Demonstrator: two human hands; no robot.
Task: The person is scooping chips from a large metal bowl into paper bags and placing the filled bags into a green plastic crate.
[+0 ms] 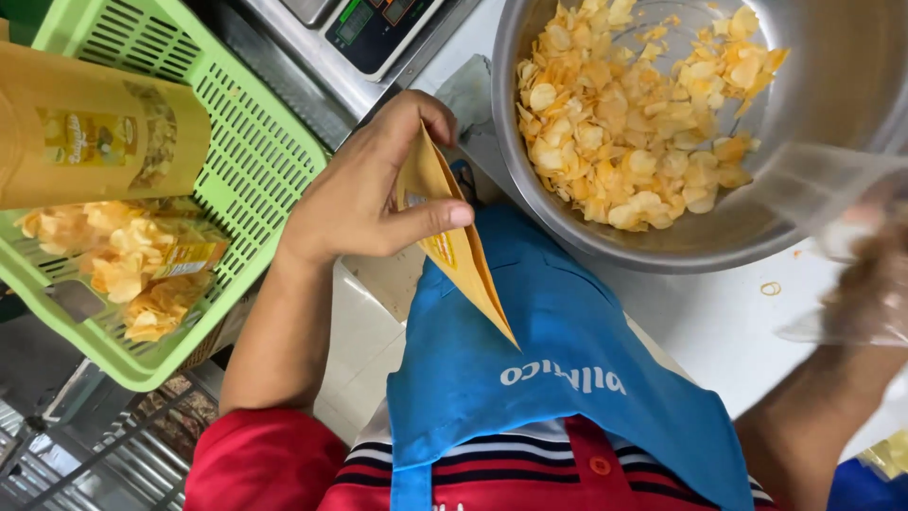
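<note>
White counter runs under the steel bowl of chips on the far right, with a green basket of filled packs at left. My left hand pinches the flat yellow pouch near my blue apron, mouth barely open. My right hand (blurred, inside a clear plastic glove) sits right of the bowl, fingers unreadable; chips could miss that narrow mouth and spill onto the apron.

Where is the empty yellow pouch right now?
The yellow pouch is pinched in the left hand at the middle of the head view, just left of the metal bowl of chips, above the blue apron.
</note>
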